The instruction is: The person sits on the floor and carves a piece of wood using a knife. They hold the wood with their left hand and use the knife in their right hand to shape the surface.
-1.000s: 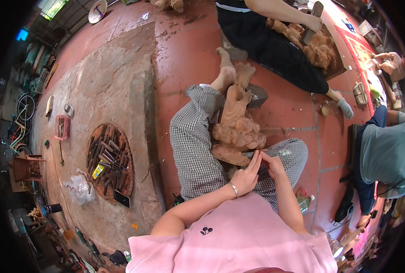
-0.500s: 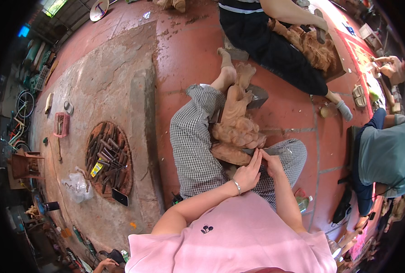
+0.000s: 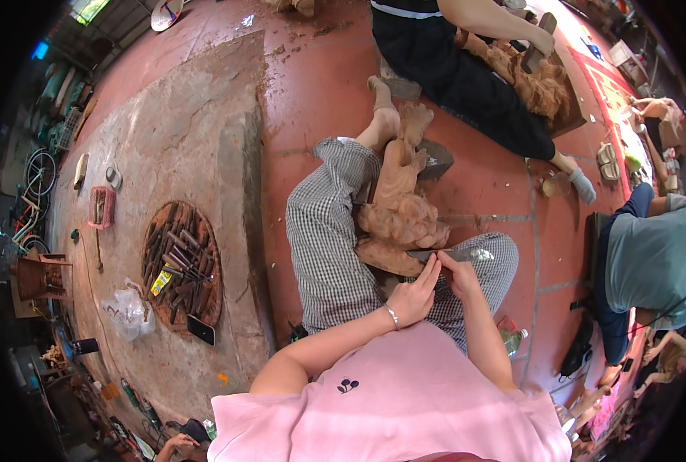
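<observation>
A carved wooden figure in reddish-brown wood lies between my legs, its base end toward me. My left hand and my right hand meet just beside that end, fingertips pressed together. At the fingertips shows a narrow dark edge of something thin, too small to name. A greyish flat patch shows by my right knee; I cannot tell what it is. Both palms face down or inward, so what lies inside the fingers is hidden.
On the left, a round tray carries several dark-handled carving tools. A phone and a plastic bag lie beside it. Ahead right, a co-worker's hand holds a wooden tool over another carving. A bottle lies right of my knee.
My hands have stayed by the figure's base with only a slight shift of the fingers. The co-worker's tool has tilted. The whole view has moved a little.
</observation>
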{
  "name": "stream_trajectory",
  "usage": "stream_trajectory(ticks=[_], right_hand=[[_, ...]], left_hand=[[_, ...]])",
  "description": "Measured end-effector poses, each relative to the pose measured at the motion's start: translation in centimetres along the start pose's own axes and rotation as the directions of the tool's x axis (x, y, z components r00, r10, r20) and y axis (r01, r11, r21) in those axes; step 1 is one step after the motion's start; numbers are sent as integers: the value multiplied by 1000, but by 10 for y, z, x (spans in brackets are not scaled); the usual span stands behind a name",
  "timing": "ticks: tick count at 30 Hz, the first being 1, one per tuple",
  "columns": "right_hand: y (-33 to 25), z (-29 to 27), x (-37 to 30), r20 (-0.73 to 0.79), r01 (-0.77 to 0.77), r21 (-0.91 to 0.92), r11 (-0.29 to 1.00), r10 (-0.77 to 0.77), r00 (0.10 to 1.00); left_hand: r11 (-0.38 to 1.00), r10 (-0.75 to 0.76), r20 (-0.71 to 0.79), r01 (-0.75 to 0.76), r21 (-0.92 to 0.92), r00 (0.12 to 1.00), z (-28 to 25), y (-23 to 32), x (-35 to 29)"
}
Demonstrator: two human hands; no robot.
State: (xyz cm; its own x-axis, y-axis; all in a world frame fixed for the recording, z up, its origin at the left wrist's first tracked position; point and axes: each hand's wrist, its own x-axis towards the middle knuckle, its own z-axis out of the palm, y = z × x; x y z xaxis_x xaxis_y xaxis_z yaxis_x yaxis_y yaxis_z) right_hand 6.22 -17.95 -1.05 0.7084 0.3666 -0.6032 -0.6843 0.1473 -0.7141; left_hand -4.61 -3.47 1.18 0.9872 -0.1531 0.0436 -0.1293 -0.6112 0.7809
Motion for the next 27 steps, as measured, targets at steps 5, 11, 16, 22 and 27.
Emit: stream_trajectory(ticks=[5, 11, 16, 22, 27], right_hand=[[3, -8, 7, 10, -2, 20, 1000, 1, 1000], [-8, 3, -5, 36, -13, -7, 1000, 14, 999], [3, -10, 7, 72, 14, 31, 999, -16, 997], [-6, -4, 6, 32, -30, -12, 999, 30, 999], [-5, -1, -1, 13, -27, 31, 999, 27, 1000]], left_hand=[[995, -75, 34, 73, 61, 997, -4, 7, 14], [999, 26, -11, -26, 36, 1000, -3, 0, 4], [997, -55, 29, 54, 51, 998, -6, 7, 12], [998, -37, 19, 36, 60, 999, -5, 5, 8], [997, -38, 6, 38, 69, 999, -9, 9, 7]])
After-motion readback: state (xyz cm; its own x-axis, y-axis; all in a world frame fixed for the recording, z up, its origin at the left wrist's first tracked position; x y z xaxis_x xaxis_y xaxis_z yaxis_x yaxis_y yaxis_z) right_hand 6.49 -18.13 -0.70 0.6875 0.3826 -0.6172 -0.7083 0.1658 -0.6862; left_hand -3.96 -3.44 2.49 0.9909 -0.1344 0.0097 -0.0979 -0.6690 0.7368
